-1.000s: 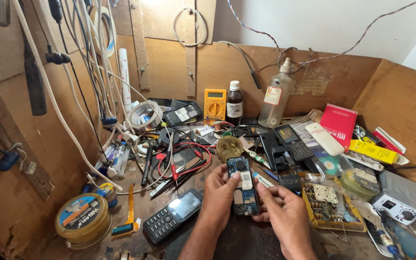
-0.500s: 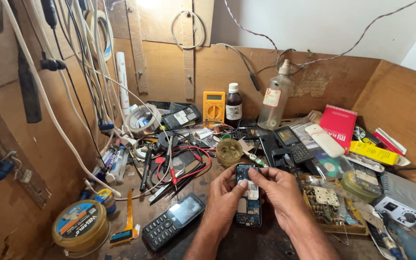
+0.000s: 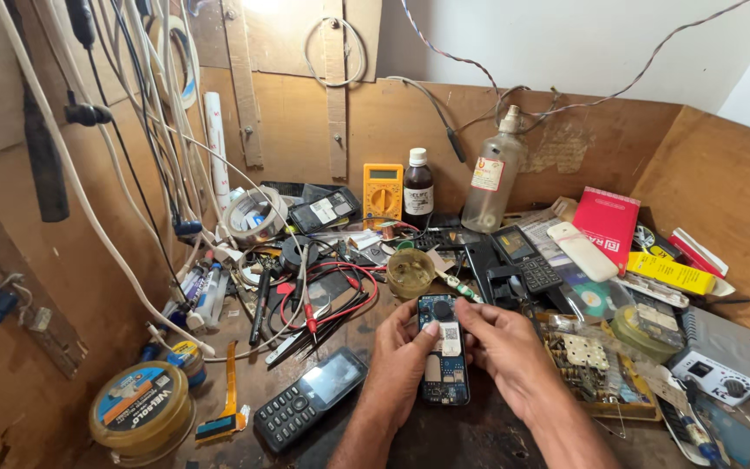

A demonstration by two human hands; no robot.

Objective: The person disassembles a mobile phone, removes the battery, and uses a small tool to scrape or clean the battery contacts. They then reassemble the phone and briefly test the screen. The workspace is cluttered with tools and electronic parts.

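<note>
My left hand and my right hand both hold an opened mobile phone with its back cover off, blue circuit board showing, low in the middle of the workbench. My left thumb presses on a white label on the board, and my right fingertips touch the phone's upper right edge. A black keypad phone lies flat to the left of my left forearm.
A solder spool sits front left. A yellow multimeter, a brown bottle and a clear bottle stand at the back. A small cup, red-tipped probes, a parts tray, a red booklet and hanging cables crowd the bench.
Both hands have shifted up the opened phone, from lower around it to gripping its upper half. The view has tilted slightly down and closer.
</note>
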